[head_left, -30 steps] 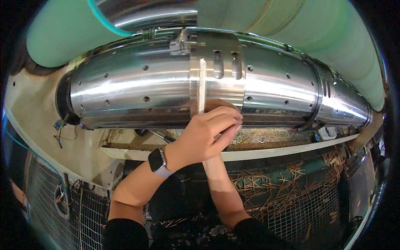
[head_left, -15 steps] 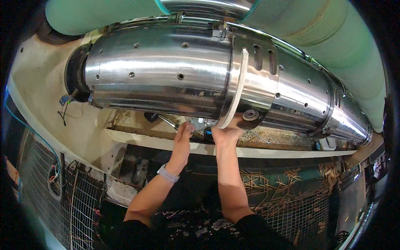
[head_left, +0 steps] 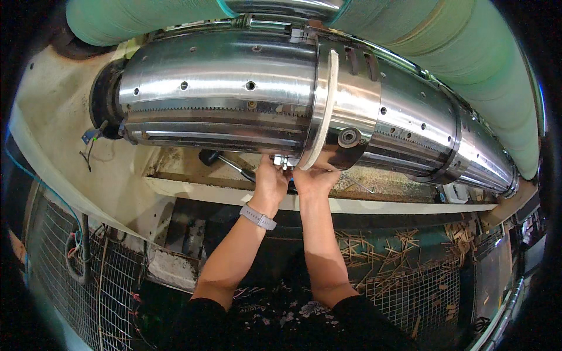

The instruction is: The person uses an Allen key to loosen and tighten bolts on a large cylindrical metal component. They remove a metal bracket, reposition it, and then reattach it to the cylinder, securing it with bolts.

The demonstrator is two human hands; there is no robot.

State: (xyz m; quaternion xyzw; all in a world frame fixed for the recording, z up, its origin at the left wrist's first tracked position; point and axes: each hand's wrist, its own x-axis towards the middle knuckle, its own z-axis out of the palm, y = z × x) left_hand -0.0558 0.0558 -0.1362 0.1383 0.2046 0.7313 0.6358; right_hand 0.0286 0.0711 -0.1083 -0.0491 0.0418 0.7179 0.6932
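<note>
A large steel cylinder [head_left: 216, 70] with rows of holes and a toothed strip lies across the view. Around it sits a metal collar [head_left: 358, 96] with slots, a round fitting [head_left: 349, 137] and a cream strip [head_left: 326, 111] along its left edge. My left hand [head_left: 271, 181], a watch on its wrist, is closed at a small metal block [head_left: 284, 162] under the cylinder. Close beside it, my right hand [head_left: 316, 179] is closed at the collar's lower edge, by the strip's lower end. Its fingertips are hidden under the collar.
Green-wrapped rollers [head_left: 445, 35] run above and behind the cylinder. Below lies a cream ledge [head_left: 228, 199] with a black-handled tool [head_left: 228, 164] and a hex key [head_left: 360, 184] behind it. Thin wooden sticks [head_left: 380, 251] and wire mesh [head_left: 410, 298] lie lower down.
The cylinder and collar have turned upward and back, showing more of the toothed strip. My left hand has moved right to the metal block and closed. My right hand has risen slightly.
</note>
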